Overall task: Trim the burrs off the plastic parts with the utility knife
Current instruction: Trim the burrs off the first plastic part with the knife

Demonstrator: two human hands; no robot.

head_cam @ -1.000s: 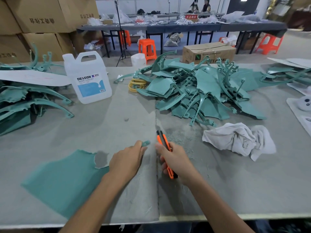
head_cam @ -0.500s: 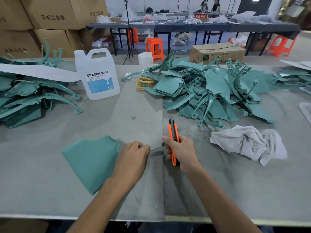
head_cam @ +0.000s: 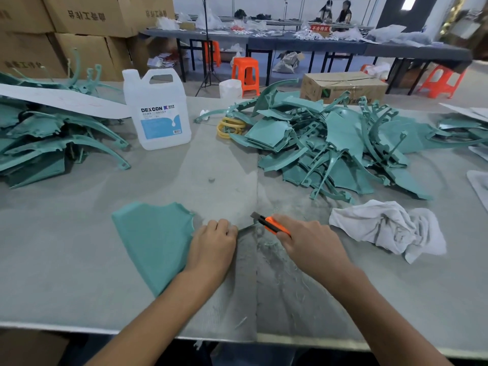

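While the left hand [head_cam: 213,245] curls its fingers onto the teal plastic part [head_cam: 155,241] at seven o'clock on the tabletop [head_cam: 66,233], the right hand [head_cam: 311,247] grips the orange utility knife [head_cam: 274,225], whose blade end is at the part's thin tip.

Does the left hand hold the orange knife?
No, the right hand grips the orange knife, while the left hand holds the green plastic part.

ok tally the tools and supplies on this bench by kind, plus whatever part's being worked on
white plastic jug with blue label: 1
orange utility knife: 1
crumpled white cloth: 1
coil of yellow rings: 1
flat teal plastic part: 1
total: 5
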